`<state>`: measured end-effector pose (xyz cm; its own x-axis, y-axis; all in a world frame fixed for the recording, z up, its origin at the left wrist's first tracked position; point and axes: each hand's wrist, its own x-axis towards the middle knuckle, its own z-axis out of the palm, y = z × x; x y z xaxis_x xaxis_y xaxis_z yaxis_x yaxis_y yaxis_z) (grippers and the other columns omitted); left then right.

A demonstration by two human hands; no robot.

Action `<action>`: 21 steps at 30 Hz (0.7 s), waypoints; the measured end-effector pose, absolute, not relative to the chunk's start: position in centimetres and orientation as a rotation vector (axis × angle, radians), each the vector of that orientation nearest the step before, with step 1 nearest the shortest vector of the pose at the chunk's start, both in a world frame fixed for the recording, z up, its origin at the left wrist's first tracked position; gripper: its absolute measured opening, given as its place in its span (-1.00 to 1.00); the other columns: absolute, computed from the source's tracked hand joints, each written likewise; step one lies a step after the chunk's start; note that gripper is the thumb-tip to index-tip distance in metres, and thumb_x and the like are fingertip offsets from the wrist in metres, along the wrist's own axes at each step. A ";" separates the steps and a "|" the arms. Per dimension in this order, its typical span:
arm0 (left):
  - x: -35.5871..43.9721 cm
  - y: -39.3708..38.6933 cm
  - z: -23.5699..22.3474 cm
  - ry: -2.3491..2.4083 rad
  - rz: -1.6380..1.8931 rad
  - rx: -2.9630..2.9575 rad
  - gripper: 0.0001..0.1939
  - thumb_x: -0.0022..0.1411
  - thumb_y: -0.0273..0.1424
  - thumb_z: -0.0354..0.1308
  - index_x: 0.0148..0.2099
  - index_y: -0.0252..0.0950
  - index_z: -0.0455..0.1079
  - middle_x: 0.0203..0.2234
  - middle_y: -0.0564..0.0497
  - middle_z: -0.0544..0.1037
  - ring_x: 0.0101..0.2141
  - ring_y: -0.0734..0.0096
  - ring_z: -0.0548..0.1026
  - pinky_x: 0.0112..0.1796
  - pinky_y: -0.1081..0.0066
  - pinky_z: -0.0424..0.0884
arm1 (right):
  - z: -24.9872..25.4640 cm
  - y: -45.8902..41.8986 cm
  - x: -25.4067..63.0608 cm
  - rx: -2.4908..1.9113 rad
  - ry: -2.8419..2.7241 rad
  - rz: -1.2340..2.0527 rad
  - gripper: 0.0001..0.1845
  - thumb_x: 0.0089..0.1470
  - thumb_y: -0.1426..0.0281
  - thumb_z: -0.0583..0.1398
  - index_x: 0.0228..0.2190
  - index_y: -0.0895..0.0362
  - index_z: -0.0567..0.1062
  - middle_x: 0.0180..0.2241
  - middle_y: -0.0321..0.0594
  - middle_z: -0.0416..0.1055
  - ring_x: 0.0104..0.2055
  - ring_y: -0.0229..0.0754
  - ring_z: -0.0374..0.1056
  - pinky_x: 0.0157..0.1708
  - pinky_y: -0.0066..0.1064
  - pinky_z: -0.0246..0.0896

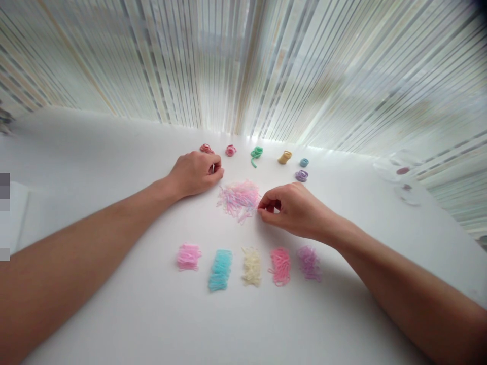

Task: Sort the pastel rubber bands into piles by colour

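Note:
A loose heap of thin pastel bands, mostly pink with some blue and white, lies between my hands. My right hand is at the heap's right edge, thumb and forefinger pinched together; anything between the tips is too small to make out. My left hand rests on the table to the heap's upper left, fingers curled and closed, just in front of a red coil. Nearer me lie sorted bundles of bands: pink, turquoise, cream, coral pink and lilac.
Along the back stand small coils: pink, green with a loose tail, yellow, blue and purple. Behind the white table hangs a string curtain. Clear plastic items lie at right.

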<state>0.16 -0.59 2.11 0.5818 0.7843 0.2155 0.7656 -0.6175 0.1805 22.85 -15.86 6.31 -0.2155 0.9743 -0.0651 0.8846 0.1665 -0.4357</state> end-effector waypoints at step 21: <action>0.2 -0.5 2.0 1.347 0.426 2.735 -0.70 0.36 -0.19 0.09 -0.19 -0.20 0.61 -0.25 -0.09 0.73 -0.19 0.04 0.66 -0.21 0.21 0.42 | 8.5 -16.3 24.5 -1.777 -2.263 1.107 -0.85 0.02 0.45 0.29 -0.42 0.16 0.73 -0.53 -0.32 0.52 -0.49 -0.27 0.26 -0.47 -0.40 0.11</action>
